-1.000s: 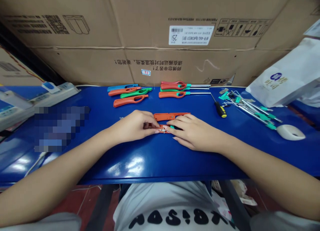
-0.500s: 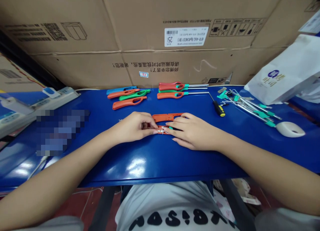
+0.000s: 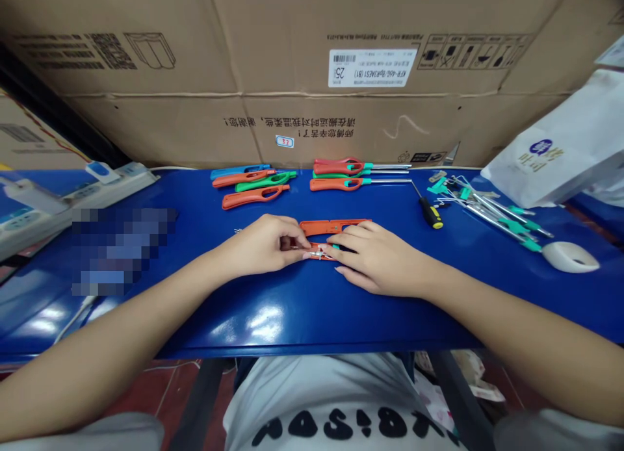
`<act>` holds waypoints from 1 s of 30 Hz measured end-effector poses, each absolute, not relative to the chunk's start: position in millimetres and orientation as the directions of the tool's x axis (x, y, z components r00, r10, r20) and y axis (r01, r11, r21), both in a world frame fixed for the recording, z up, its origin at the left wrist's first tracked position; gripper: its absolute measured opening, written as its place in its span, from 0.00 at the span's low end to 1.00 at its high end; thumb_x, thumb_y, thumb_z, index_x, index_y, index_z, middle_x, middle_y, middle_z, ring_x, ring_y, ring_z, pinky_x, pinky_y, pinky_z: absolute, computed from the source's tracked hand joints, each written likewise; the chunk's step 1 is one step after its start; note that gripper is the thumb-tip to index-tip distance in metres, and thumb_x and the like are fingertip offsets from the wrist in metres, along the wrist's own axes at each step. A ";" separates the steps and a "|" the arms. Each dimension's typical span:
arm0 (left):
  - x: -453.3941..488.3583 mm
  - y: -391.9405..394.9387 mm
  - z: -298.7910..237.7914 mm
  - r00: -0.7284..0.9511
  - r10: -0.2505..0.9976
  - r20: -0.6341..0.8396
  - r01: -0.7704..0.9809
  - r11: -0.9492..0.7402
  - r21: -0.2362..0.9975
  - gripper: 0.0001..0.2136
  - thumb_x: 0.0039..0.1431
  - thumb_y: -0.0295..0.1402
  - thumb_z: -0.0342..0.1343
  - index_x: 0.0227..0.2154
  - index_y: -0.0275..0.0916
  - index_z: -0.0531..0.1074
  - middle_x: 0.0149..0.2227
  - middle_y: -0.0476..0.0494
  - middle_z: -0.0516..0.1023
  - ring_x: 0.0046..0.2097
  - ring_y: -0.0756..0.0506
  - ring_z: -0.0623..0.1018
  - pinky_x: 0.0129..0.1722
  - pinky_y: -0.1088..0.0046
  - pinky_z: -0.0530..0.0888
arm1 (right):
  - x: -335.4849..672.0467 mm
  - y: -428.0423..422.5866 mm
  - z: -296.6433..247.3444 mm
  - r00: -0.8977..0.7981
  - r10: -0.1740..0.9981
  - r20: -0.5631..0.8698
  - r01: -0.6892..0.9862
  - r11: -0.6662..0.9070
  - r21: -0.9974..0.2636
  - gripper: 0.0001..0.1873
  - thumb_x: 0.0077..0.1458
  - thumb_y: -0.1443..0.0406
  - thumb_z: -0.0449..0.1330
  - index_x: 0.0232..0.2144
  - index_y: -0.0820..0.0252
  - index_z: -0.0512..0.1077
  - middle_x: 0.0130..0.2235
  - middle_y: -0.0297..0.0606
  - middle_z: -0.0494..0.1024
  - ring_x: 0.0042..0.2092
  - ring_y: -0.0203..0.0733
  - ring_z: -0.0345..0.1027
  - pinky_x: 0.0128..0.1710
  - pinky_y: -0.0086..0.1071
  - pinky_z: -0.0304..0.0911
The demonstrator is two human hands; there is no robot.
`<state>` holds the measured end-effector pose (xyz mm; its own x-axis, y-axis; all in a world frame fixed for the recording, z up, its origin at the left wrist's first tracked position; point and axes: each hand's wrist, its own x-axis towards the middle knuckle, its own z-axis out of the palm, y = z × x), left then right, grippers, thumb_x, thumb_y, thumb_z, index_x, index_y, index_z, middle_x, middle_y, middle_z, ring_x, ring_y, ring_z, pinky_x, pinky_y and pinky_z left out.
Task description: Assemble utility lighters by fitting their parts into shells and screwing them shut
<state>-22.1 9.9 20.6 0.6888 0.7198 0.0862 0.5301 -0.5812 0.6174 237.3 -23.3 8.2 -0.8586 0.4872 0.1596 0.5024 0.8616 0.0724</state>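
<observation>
An orange lighter handle half (image 3: 316, 253) lies on the blue table between my hands, with metal and white inner parts showing in it. My left hand (image 3: 268, 246) pinches its left end between thumb and fingers. From the right, my right hand (image 3: 383, 256) holds its other end, with the index finger over the inner parts and the thumb on the near side. A bit of green shows under those fingers. Just behind lies another orange handle half (image 3: 324, 227), its inner side up. My right fingers partly cover its right end. The exact grip points are hidden.
Behind my hands lie several lighter handles (image 3: 256, 196) and lighters with metal tubes (image 3: 336, 184). To the right are a screwdriver (image 3: 429, 212), loose tubes with green parts (image 3: 509, 225), a white computer mouse (image 3: 570, 256) and a paper bag (image 3: 550, 142). A power strip (image 3: 82, 204) stands left.
The camera view has shifted slightly. Both hands stay at the same handle half, with only small finger movement.
</observation>
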 end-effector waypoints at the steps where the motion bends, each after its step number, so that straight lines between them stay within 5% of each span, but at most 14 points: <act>1: -22.2 9.3 21.0 0.690 0.718 0.093 0.534 -0.591 0.605 0.09 0.60 0.36 0.63 0.38 0.37 0.83 0.34 0.44 0.81 0.31 0.49 0.77 0.32 0.74 0.72 | 237.9 -22.0 8.3 -0.854 0.493 0.167 0.505 0.862 0.039 0.21 0.69 0.62 0.53 0.59 0.65 0.71 0.53 0.48 0.78 0.53 0.51 0.70 0.52 0.46 0.60; 18: -25.6 14.0 18.1 0.701 0.710 0.067 0.523 -0.575 0.629 0.08 0.61 0.35 0.63 0.39 0.39 0.84 0.35 0.44 0.80 0.34 0.48 0.79 0.35 0.74 0.72 | 243.1 -22.4 13.3 -0.868 0.474 0.145 0.479 0.878 -0.001 0.22 0.69 0.61 0.52 0.61 0.58 0.71 0.59 0.47 0.75 0.55 0.54 0.67 0.53 0.50 0.61; 30: -26.1 15.8 18.6 0.699 0.713 0.058 0.526 -0.567 0.633 0.09 0.61 0.37 0.62 0.37 0.37 0.82 0.35 0.43 0.80 0.34 0.48 0.78 0.34 0.74 0.72 | 237.0 -30.7 10.1 -0.882 0.450 0.138 0.471 0.851 0.233 0.23 0.70 0.61 0.51 0.60 0.65 0.71 0.59 0.52 0.76 0.53 0.55 0.71 0.50 0.49 0.62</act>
<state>-26.1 15.8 18.6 0.6987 0.7131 0.0583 0.5262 -0.5674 0.6334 237.0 -30.7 10.1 -0.8822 0.4502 0.1383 0.4708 0.8510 0.2328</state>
